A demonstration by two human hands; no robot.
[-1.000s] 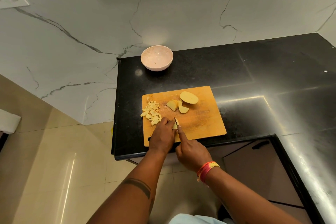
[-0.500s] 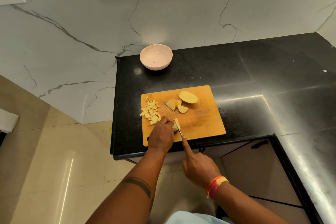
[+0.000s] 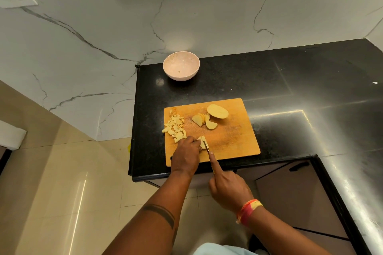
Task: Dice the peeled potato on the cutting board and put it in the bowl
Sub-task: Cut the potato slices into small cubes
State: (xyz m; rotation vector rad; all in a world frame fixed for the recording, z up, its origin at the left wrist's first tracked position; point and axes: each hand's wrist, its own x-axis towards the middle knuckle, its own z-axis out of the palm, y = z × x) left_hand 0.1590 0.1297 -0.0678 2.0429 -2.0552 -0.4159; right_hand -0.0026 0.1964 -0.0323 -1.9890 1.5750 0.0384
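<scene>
A wooden cutting board (image 3: pixel 232 140) lies on the black counter. On its left side sits a heap of potato dice (image 3: pixel 175 127). Potato slices (image 3: pixel 204 120) and a larger potato half (image 3: pixel 218 111) lie at the board's far middle. My left hand (image 3: pixel 186 156) presses a small potato piece (image 3: pixel 202 140) onto the board's near part. My right hand (image 3: pixel 227 188) grips a knife (image 3: pixel 206 146), index finger stretched along its spine, the blade against that piece. A pale pink bowl (image 3: pixel 181 65) stands beyond the board, near the wall.
The black counter (image 3: pixel 300 93) stretches right and wraps around a corner. Its front edge runs just below the board, with cabinet doors (image 3: pixel 294 196) underneath. The marble wall rises behind the bowl, and the tiled floor lies to the left.
My right hand has drawn back toward me, pulling the knife through the potato piece. My left hand stays on the piece.
</scene>
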